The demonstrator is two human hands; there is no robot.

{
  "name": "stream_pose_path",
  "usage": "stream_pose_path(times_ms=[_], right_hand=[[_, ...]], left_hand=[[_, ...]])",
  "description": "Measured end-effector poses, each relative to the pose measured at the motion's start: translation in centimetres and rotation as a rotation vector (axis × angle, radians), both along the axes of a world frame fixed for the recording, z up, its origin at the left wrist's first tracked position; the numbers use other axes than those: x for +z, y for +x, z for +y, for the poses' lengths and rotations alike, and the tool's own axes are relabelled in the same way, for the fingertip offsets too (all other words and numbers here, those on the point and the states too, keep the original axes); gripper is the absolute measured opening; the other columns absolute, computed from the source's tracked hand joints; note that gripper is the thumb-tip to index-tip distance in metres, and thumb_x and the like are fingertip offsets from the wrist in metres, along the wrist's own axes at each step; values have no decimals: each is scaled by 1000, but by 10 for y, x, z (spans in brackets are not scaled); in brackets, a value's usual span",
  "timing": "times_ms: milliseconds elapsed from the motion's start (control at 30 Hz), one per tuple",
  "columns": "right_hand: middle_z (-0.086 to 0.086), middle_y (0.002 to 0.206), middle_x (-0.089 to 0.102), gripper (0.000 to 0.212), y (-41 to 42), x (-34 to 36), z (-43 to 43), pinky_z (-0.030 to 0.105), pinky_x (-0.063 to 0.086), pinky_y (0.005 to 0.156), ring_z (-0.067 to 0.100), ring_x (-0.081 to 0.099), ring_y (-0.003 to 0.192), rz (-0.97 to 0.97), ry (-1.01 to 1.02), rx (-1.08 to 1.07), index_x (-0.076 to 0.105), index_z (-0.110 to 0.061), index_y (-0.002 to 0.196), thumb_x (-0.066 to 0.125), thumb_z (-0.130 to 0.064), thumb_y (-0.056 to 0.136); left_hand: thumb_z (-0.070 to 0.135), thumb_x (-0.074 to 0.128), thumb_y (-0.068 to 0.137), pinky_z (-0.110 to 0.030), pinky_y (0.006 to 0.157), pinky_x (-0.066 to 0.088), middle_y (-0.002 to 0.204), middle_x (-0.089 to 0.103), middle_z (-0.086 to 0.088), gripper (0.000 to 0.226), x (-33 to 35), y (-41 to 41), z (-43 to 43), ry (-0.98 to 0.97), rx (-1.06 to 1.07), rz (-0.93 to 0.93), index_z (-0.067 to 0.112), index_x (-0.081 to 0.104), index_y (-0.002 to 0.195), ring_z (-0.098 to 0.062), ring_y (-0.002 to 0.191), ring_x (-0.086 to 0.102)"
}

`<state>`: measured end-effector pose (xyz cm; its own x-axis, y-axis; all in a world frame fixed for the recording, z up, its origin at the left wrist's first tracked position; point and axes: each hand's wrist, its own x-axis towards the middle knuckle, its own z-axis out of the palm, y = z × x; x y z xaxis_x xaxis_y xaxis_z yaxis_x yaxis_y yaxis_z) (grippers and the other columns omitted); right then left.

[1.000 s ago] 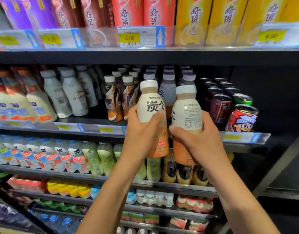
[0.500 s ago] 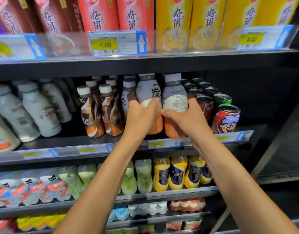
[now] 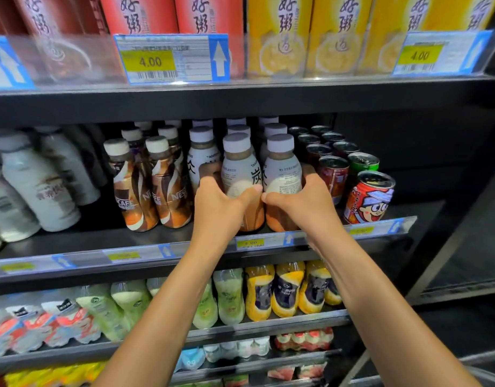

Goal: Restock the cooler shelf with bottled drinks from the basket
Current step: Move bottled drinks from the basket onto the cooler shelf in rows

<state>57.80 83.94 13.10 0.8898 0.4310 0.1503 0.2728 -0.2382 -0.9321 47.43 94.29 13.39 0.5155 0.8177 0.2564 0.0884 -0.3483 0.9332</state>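
White caps topped the two bottles at centre frame, both at the front of the middle cooler shelf (image 3: pixel 157 241), just behind the price strip (image 3: pixel 250 243). The left hand (image 3: pixel 221 202) had its grip curled round the left bottle (image 3: pixel 239 169). The right hand (image 3: pixel 304 205) had its grip curled round the right bottle (image 3: pixel 282 169). The thumbs nearly met between them.

Both bottles looked upright with their bases seemingly on the shelf.

Risks, as a judgement:
- An uneven release could tip a bottle forward over the strip.
- A hard shove back could knock the row behind.
- The right hand sat just beside the dark red cans (image 3: pixel 332 174), and the cartoon can (image 3: pixel 370 195) stood near the edge at right, so a wide pull-out could topple it.
- The coffee bottles (image 3: pixel 168 185) to the left stood apart, so the risk there was lower.

The basket was not clearly in view.
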Motion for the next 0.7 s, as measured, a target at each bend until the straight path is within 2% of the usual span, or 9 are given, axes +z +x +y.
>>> stream_pose_path(times_ms=[100, 167, 233, 367, 567, 700], right_hand=[[-2, 96, 69, 54, 3, -3, -1, 45, 58, 81, 17, 67, 89, 13, 18, -8, 55, -22, 101, 88, -34, 59], [-3, 95, 69, 50, 4, -4, -1, 46, 59, 81, 16, 68, 88, 20, 32, -6, 54, -25, 97, 87, -31, 60], [-4, 95, 69, 51, 6, -4, 0, 45, 59, 80, 15, 68, 88, 29, 32, 7, 54, -25, 97, 87, -32, 58], [-2, 98, 71, 72, 8, -4, 0, 46, 60, 79, 16, 69, 89, 55, 6, 23, 59, -20, 107, 83, -46, 45], [-1, 101, 68, 61, 7, -4, -2, 45, 58, 83, 17, 67, 93, 48, -1, 35, 55, -20, 107, 88, -35, 58], [-3, 103, 68, 59, 5, -3, -1, 43, 58, 84, 15, 66, 94, -18, -36, 28, 55, -21, 110, 86, -38, 62]], left_hand=[[44, 83, 72, -38, 77, 51, 102, 54, -5, 56, -2, -1, -2, 64, 32, 72, 13, 43, 96, -21, 94, 55], [44, 82, 73, -39, 78, 50, 105, 56, -9, 57, -1, 1, -3, 80, 41, 96, 11, 43, 98, -25, 96, 55], [44, 82, 72, -42, 82, 51, 112, 57, -13, 61, -2, 3, -2, 71, 45, 110, 8, 46, 105, -28, 103, 56], [42, 84, 70, -45, 95, 49, 123, 55, -8, 70, -4, 4, -2, 36, 40, 71, 10, 47, 120, -24, 113, 54], [42, 85, 69, -45, 94, 50, 123, 55, -7, 73, -5, 4, -2, 15, 52, 55, 8, 47, 121, -23, 113, 53], [45, 86, 66, -46, 94, 51, 124, 57, -6, 77, -7, 4, 2, 6, 45, 57, 10, 48, 124, -23, 114, 55]])
